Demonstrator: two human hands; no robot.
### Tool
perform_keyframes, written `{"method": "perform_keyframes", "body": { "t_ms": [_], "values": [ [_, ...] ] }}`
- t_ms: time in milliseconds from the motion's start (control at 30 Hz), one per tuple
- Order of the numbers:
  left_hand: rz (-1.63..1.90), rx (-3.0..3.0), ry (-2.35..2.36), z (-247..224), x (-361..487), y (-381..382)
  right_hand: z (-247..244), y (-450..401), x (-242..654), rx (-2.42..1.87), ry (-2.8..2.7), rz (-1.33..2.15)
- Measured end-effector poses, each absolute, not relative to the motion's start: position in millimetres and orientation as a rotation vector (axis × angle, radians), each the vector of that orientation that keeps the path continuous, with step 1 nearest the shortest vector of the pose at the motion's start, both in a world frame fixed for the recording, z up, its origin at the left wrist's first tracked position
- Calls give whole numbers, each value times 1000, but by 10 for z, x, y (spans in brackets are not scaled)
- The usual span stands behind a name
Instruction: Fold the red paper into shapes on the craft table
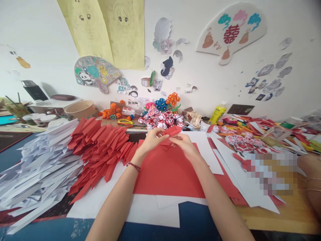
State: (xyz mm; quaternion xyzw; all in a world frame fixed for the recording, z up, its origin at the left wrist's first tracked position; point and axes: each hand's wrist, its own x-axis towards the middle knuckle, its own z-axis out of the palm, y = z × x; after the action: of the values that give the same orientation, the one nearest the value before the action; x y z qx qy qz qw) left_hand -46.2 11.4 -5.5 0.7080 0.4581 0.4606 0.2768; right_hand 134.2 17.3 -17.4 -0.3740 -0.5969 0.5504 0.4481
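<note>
Between my two hands is a small folded piece of red paper (173, 131), raised a little over a large red sheet (168, 174). My left hand (152, 140) grips its left side with the thumb on top. From the right, my right hand (185, 144) pinches the same piece, its fingers partly hidden by the paper. White sheets (152, 211) lie under and around the red one. Close to my left forearm spreads a heap of folded red strips (102, 147), and farther left a heap of folded white strips (42, 164).
Red-and-white paper flowers (163, 120) and yellow-handled scissors (125, 123) lie behind my hands. A yellow bottle (217, 113) stands at the wall, right of a round tub (80, 109). Paper scraps cover the right side, where another person's arm (312, 180) shows.
</note>
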Motion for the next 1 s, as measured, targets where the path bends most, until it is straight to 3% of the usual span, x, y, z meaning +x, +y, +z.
{"method": "perform_keyframes", "body": {
  "t_ms": [800,1000],
  "values": [
    [1089,1957,1375,-91,-649,210,-132,228,1515,-1003,-1553,1439],
    [942,2016,1337,-137,-706,206,-231,334,1561,-1136,-1629,1122]
  ]
}}
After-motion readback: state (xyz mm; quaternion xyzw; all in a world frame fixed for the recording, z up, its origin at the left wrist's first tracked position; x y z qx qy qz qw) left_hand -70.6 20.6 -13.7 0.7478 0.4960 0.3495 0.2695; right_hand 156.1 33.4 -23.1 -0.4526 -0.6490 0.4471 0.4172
